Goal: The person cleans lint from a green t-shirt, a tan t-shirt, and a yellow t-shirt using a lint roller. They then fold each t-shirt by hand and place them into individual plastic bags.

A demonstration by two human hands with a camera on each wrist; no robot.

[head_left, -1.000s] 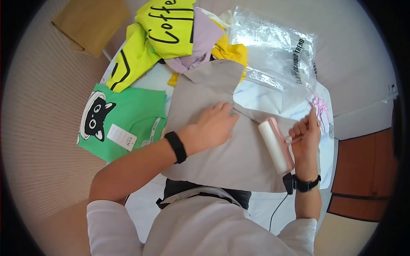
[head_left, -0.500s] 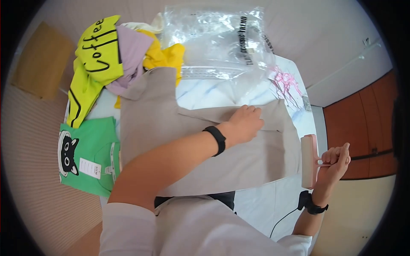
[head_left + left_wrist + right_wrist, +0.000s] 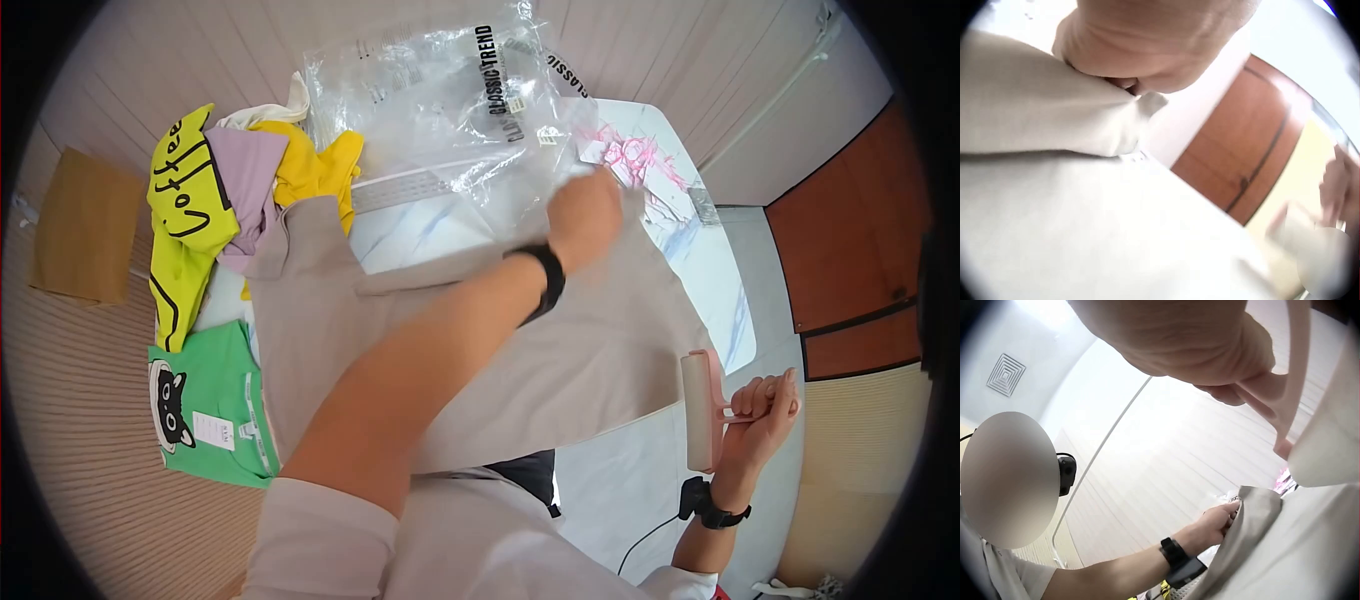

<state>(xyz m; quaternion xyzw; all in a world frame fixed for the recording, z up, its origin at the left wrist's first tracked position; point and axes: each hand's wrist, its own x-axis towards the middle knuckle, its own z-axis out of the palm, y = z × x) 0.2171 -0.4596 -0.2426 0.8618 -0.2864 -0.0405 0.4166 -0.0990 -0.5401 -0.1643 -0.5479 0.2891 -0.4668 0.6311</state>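
Note:
A grey-beige garment lies spread over the near part of the table. My left hand, blurred, holds the garment's far edge; the left wrist view has its fingers curled on a raised fold of cloth. The lifted cloth also shows below the fingers in the right wrist view. Out to the right, my right hand grips the pink handle of a lint roller with a white roll. That roller stands upright beside the garment's right edge, overlapping it slightly in the head view.
Clear plastic bags lie at the back, beside pink strings and white tags. Yellow-green, lilac and yellow clothes are heaped at the left, above a folded green shirt. A brown paper bag stands beyond.
My left hand has moved right and away along the garment to its far edge, raising cloth there. The right hand has carried the lint roller off the garment to its right side.

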